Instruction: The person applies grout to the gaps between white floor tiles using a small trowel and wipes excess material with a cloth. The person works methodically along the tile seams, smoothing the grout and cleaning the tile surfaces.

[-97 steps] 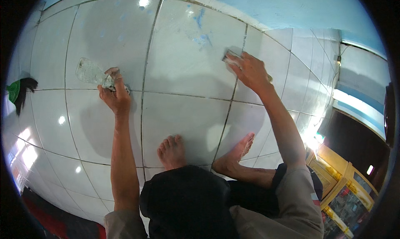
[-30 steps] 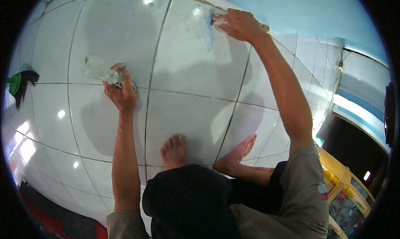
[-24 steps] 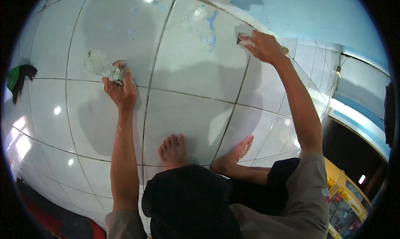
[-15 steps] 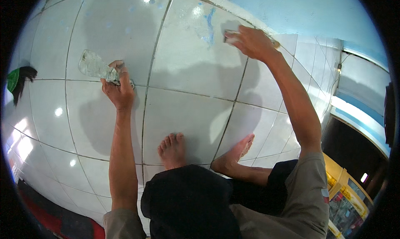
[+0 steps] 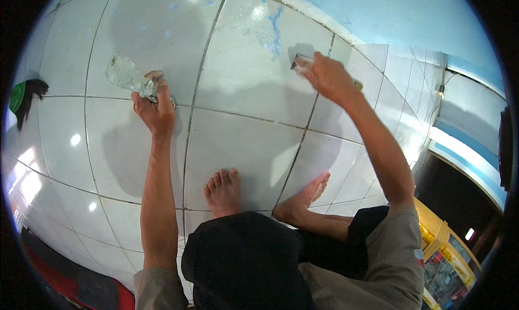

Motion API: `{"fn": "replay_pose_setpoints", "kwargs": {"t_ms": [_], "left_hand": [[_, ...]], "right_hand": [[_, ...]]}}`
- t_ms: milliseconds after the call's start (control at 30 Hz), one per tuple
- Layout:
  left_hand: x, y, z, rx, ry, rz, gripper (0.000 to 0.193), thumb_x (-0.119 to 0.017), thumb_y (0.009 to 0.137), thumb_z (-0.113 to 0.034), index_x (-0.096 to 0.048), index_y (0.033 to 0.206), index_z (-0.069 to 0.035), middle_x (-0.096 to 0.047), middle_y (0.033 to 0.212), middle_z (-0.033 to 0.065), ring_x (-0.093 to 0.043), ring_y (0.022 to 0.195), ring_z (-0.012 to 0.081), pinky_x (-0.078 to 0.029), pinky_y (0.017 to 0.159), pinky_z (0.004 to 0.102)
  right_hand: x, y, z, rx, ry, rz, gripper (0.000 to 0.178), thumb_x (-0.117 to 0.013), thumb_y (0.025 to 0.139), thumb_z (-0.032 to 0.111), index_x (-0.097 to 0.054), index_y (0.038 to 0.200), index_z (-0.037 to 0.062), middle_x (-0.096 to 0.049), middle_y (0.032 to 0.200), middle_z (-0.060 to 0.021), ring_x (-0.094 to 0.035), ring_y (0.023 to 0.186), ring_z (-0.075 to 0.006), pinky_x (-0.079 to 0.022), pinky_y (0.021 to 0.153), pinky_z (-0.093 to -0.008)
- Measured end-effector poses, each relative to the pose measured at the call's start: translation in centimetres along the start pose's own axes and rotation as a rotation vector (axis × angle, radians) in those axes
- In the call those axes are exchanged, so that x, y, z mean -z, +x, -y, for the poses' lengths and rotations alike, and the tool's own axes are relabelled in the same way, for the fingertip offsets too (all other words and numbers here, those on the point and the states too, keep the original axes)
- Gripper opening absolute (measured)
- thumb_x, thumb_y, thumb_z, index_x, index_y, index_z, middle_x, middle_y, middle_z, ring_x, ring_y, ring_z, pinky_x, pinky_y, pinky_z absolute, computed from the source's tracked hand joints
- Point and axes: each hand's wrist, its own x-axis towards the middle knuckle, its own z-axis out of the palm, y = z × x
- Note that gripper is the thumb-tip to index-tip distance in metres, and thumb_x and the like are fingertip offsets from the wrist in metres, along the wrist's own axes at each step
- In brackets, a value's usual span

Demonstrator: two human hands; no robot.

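My left hand (image 5: 154, 107) is closed around the neck of a clear, whitish-smeared bottle (image 5: 123, 73). The bottle lies tilted, its wide end pointing up and left over the white tiles. At the right, my right hand (image 5: 331, 78) grips a scraper (image 5: 300, 60) with a flat metal blade facing left. The butt of its handle pokes out behind my palm, and my fingers hide the rest. A blue paint smear (image 5: 275, 33) marks the tile just up and left of the blade.
A light blue wall (image 5: 400, 18) rises at the upper right. On the far left lies a green brush with dark bristles (image 5: 33, 91). A yellow-framed cabinet (image 5: 440, 240) stands at the lower right, and a red and black object (image 5: 81, 280) is at the lower left. My bare feet (image 5: 223, 194) are on the tiles.
My right hand and the scraper have come slightly nearer to me, with the blade now more distinct. The bottle in my left hand has tipped a little, its wide end shifting up and right.
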Motion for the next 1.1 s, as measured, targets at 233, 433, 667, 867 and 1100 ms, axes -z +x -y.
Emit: {"fn": "replay_pose_setpoints", "kwargs": {"t_ms": [233, 433, 667, 867, 1100], "left_hand": [[0.1, -0.1, -0.2, -0.050, 0.039, 0.022, 0.019, -0.062, 0.089, -0.006, -0.070, 0.105, -0.002, -0.061, 0.084, 0.0042, -0.051, 0.079, 0.0160, -0.043, 0.075, 0.0323], [0.3, 0.2, -0.3, -0.135, 0.078, -0.029, 0.018, -0.062, 0.089, -0.007, -0.070, 0.104, -0.001, -0.061, 0.084, 0.0046, -0.051, 0.073, 0.0164, -0.043, 0.071, 0.0317], [0.4, -0.1, 0.3, -0.061, 0.064, -0.001, 0.017, -0.063, 0.089, -0.007, -0.070, 0.103, -0.001, -0.062, 0.086, 0.0057, -0.054, 0.081, 0.0163, -0.045, 0.072, 0.0320], [0.3, 0.1, 0.5, -0.068, 0.069, 0.024, 0.017, -0.063, 0.091, -0.007, -0.070, 0.105, -0.001, -0.062, 0.095, 0.0066, -0.055, 0.083, 0.0152, -0.047, 0.074, 0.0318], [0.3, 0.0, 0.5, -0.028, -0.021, -0.014, 0.017, -0.064, 0.091, -0.008, -0.069, 0.106, -0.001, -0.060, 0.096, 0.0062, -0.055, 0.085, 0.0151, -0.046, 0.076, 0.0305]], "right_hand": [[1.7, 3.0, 1.7, -0.130, 0.100, 0.045, 0.021, -0.051, 0.101, 0.018, -0.066, 0.111, 0.0055, -0.064, 0.099, -0.0228, -0.070, 0.082, -0.0377, -0.059, 0.072, -0.0472], [1.2, -0.1, 4.2, -0.142, 0.124, 0.039, 0.020, -0.051, 0.101, 0.016, -0.065, 0.110, 0.0053, -0.064, 0.098, -0.0215, -0.070, 0.081, -0.0367, -0.059, 0.072, -0.0468], [2.1, 2.6, 2.5, -0.123, 0.091, 0.069, 0.024, -0.053, 0.100, 0.017, -0.065, 0.119, 0.0079, -0.064, 0.097, -0.0212, -0.071, 0.086, -0.0362, -0.059, 0.074, -0.0468], [1.9, 2.9, 2.5, -0.109, 0.076, 0.005, 0.019, -0.055, 0.096, 0.013, -0.068, 0.104, 0.0015, -0.068, 0.098, -0.0229, -0.072, 0.087, -0.0376, -0.060, 0.075, -0.0467], [1.8, 2.7, 1.8, -0.030, 0.027, 0.110, 0.028, -0.054, 0.103, 0.028, -0.071, 0.119, 0.0116, -0.064, 0.104, -0.0229, -0.070, 0.089, -0.0365, -0.058, 0.078, -0.0473]]}}
